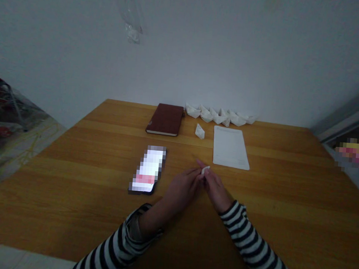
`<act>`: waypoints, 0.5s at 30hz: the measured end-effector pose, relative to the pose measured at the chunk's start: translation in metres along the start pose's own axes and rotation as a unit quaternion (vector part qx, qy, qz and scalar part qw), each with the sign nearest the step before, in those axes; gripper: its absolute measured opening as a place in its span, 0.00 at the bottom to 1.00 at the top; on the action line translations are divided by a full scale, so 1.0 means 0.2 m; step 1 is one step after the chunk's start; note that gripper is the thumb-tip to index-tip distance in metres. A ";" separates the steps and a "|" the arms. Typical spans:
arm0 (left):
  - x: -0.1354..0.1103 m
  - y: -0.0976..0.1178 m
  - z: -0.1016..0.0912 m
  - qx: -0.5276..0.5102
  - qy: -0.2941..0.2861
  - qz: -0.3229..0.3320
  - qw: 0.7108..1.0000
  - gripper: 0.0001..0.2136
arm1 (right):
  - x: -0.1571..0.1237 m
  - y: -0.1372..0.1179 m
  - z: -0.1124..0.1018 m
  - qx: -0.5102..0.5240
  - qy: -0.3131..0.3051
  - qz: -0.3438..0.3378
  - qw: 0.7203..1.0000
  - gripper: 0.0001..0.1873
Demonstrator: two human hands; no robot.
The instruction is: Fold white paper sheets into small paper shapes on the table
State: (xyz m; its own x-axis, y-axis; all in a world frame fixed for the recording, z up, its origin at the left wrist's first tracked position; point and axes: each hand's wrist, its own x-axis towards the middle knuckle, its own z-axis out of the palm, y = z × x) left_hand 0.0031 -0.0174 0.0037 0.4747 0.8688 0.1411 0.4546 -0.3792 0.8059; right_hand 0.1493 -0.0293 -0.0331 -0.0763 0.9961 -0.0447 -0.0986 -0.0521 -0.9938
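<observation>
My left hand (181,188) and my right hand (215,188) meet at the middle of the wooden table (69,192), fingers pressed together around a small folded piece of white paper (205,169). Only a corner of the paper shows above my fingertips. Both arms wear black-and-white striped sleeves. Just beyond my hands lies a sheet of white paper (230,147). One small folded paper boat (200,130) stands alone behind it, and several more paper boats (220,115) line the table's far edge.
A phone (148,170) with a lit screen lies to the left of my hands. A dark red notebook (165,119) rests near the far edge. A grey wall stands behind the table, with clutter on the floor at left.
</observation>
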 end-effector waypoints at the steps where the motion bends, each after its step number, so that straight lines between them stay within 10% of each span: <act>1: 0.00 0.00 0.00 0.003 0.000 0.005 1.000 0.19 | 0.00 0.00 0.00 0.011 -0.006 0.002 1.000 0.33; 10: 0.00 0.00 0.01 -0.005 0.025 -0.039 0.999 0.15 | -0.02 -0.03 0.03 -0.144 0.028 -0.090 0.985 0.29; 15: 0.01 -0.05 0.02 -0.186 0.065 -0.075 0.978 0.14 | -0.05 -0.05 0.01 -0.151 0.015 -0.124 0.981 0.26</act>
State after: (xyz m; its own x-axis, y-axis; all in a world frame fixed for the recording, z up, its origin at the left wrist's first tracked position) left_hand 0.0018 -0.0133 -0.0064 0.3132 0.9479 0.0578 0.1955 -0.1239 0.9729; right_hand 0.1496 -0.0381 -0.0223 -0.0573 0.9773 0.2039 0.1874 0.2112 -0.9593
